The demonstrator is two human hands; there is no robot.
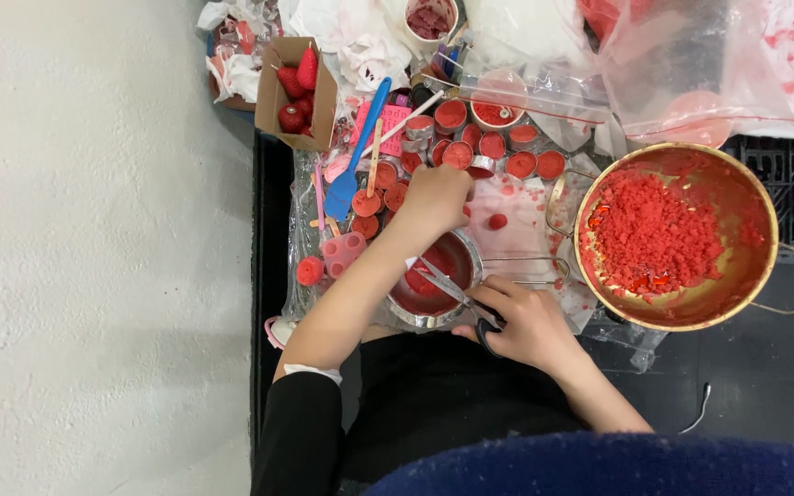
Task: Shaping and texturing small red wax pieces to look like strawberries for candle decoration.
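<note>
Red wax fills nearly everything here. The left hand (434, 197) reaches forward over the small steel pot (438, 276), its fingers curled together and pointing down among the little round red candles (457, 154); whether the fingertips pinch one of them cannot be told, since the back of the hand hides them. The right hand (526, 321) lies nearer the body, just beside the pot's rim, with its fingers closed through the black handles of a pair of scissors (457, 294). The scissor blades run away from those fingers up and to the left, across the pot's opening and above the red wax inside it.

Beyond the left fingertips the small candles sit in a cluster of metal cups. To the left of those fingers lie a blue spatula (356, 156), some wooden sticks and a pink mould (342, 253). Farther off, up and left, stands a cardboard box (277, 92) holding strawberry-shaped red candles.

To the right of the right hand, well apart from its fingers, stands a large brass-coloured pan (746, 276) heaped with crumbled red wax. A wire handle (526, 262) reaches from the small pot toward that pan, passing just ahead of the right knuckles.
</note>
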